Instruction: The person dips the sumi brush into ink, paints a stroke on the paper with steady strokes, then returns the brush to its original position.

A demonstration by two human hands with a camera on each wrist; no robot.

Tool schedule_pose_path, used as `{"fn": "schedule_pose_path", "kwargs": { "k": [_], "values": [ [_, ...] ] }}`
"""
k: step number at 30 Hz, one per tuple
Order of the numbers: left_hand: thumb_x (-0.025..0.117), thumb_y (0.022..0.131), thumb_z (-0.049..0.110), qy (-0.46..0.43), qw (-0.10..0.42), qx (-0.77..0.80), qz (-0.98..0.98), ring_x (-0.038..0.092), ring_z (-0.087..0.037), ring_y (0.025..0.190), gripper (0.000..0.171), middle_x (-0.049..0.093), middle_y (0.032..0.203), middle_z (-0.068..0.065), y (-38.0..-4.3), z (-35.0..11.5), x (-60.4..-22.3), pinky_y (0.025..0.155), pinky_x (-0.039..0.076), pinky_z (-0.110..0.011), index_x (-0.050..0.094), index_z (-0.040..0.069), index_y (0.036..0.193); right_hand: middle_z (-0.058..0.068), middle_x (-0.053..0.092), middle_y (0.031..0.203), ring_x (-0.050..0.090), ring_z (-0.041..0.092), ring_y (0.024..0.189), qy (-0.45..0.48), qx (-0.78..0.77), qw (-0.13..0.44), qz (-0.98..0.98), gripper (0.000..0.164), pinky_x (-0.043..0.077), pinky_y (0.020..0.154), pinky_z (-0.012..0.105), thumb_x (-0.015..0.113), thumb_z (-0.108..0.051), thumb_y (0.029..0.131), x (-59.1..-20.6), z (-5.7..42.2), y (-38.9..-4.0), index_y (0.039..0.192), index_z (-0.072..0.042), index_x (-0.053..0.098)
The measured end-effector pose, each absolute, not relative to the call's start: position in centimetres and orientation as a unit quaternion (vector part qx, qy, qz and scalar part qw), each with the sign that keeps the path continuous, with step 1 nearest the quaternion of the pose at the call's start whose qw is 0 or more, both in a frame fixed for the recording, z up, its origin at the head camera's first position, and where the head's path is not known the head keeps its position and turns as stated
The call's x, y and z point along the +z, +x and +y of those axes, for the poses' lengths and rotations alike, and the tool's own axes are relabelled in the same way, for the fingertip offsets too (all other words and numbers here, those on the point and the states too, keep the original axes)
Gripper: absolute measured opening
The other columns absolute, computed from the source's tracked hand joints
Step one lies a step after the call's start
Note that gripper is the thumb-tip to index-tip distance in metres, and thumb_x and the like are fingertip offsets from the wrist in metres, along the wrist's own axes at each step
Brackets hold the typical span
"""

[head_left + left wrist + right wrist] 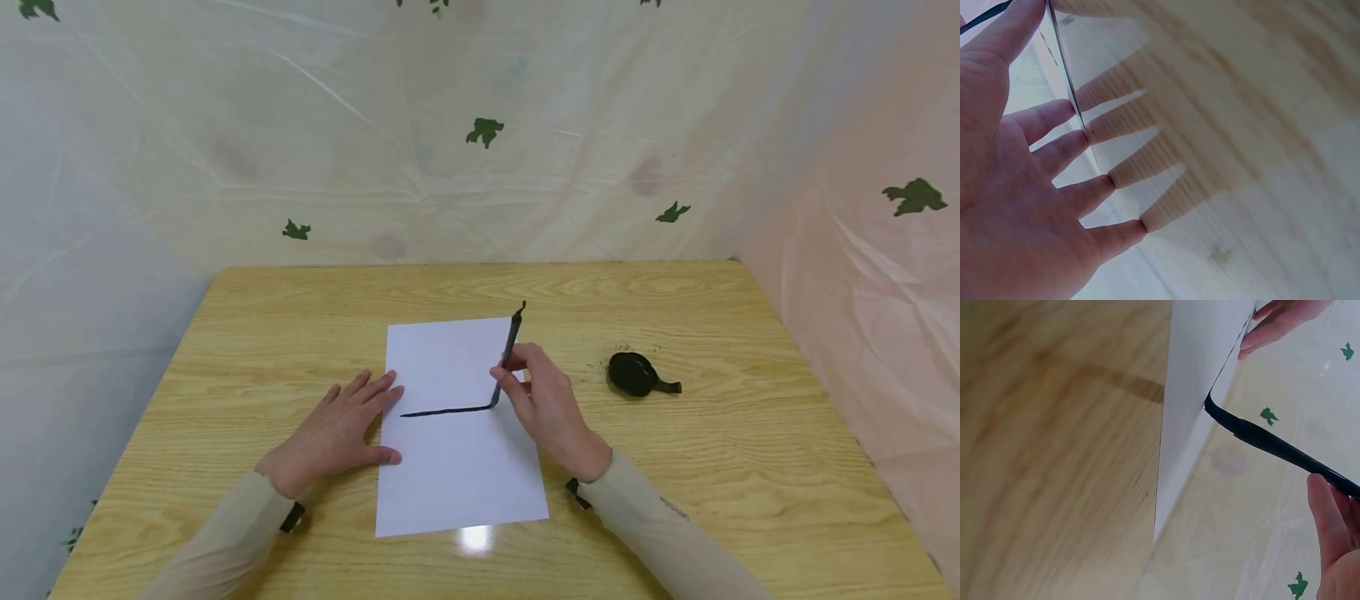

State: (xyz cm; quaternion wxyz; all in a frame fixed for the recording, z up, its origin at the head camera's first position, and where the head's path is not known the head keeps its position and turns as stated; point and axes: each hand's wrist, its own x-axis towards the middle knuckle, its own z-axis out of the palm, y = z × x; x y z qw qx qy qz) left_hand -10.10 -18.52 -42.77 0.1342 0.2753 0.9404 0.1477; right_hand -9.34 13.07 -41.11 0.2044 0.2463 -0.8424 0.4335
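A white sheet of paper lies on the table with one dark, nearly level line across its middle. My right hand pinches a black ink brush between thumb and fingers, its handle tilted up. In the right wrist view the bristles bend against the paper at the line's right end. My left hand lies spread over the paper's left edge, fingertips and thumb tip touching it. In the left wrist view its fingers are apart and fairly straight.
To the right of the paper sits a small black dish with a short handle, dark specks scattered around it. The wooden table backs onto a pale hanging cloth with green leaf shapes. A bright reflection shows near the paper's front edge.
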Motion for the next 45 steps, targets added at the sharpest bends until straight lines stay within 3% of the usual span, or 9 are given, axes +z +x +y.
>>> {"fn": "schedule_pose_path", "kwargs": {
  "k": [45],
  "values": [
    [0.08,0.086,0.055,0.27,0.137,0.141,0.943,0.025,-0.046,0.152,0.091,0.034,0.167,-0.011,-9.9,-18.2,-42.7,0.114,0.023,-0.075,0.045,0.01,0.157,0.012,0.065,0.099,0.071,0.028,0.096,0.237,0.437,0.226,-0.838,0.029,0.063,0.066,0.032,0.073,0.005,0.092,-41.5,14.9,-9.3,0.114,0.002,0.054]
  ]
}}
